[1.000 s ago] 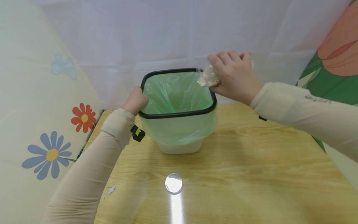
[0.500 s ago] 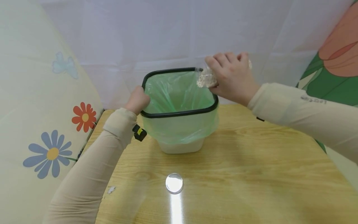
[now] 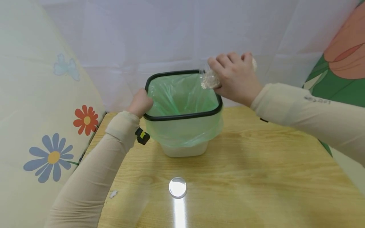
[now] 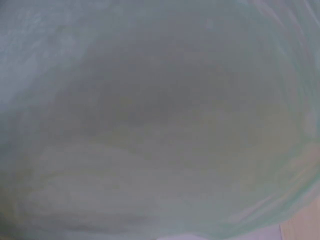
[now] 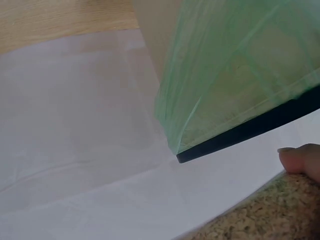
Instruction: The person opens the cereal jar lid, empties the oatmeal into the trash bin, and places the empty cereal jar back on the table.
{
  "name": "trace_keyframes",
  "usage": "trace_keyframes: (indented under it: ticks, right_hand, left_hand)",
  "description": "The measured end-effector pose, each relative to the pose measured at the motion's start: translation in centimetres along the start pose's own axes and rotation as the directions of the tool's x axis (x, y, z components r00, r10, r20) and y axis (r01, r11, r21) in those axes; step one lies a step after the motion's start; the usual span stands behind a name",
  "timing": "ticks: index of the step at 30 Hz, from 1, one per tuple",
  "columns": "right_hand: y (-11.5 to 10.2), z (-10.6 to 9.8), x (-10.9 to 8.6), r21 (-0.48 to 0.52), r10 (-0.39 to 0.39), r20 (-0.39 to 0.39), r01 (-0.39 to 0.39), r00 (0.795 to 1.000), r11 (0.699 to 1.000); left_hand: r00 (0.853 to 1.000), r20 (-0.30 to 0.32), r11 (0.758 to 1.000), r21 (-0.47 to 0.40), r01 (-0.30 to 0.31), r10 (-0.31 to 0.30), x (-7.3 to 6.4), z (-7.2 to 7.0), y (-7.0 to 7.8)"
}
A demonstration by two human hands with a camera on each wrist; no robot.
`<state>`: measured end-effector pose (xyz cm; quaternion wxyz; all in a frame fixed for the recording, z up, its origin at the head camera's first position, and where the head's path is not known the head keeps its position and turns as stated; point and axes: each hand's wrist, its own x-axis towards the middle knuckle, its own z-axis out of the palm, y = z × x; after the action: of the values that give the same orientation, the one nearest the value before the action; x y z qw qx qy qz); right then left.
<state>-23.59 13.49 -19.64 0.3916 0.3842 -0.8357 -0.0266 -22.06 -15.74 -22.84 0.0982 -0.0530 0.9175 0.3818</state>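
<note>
A pale trash can lined with a green plastic bag stands upright on the table, black ring round its mouth. My left hand grips that ring at its left side, fingers partly hidden. My right hand holds a clear jar of small pale grains from above. The jar lies tilted, its mouth toward the can over the back right of the ring. In the right wrist view the thumb presses on the jar. The left wrist view is filled by the bag.
A round shiny silver lid lies on the wooden table in front of the can. A small white scrap lies near the left forearm. A white sheet hangs behind, and a wall with painted flowers borders the left.
My right hand has shifted slightly left with the jar, which stays tilted over the can's ring. The left hand keeps its grip; the can appears slightly further right.
</note>
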Motion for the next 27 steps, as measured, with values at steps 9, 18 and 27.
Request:
trace_keyframes:
  ticks: [9,18,27]
  right_hand:
    - [0.05,0.45,0.20,-0.012,-0.016,-0.025,0.016,1.000,1.000]
    - [0.20,0.72,0.29,-0.040,-0.028,-0.044,0.026,0.999,0.999]
    - [0.20,0.86,0.36,-0.047,-0.032,-0.058,0.029,0.998,0.998]
  left_hand:
    - [1.000,0.003,1.000,-0.019,0.007,-0.007,0.02,0.23,0.09]
    - [1.000,-0.009,1.000,-0.006,-0.023,0.023,0.06,0.37,0.28]
    - [1.000,-0.002,0.999,-0.030,-0.027,0.027,-0.06,0.38,0.37]
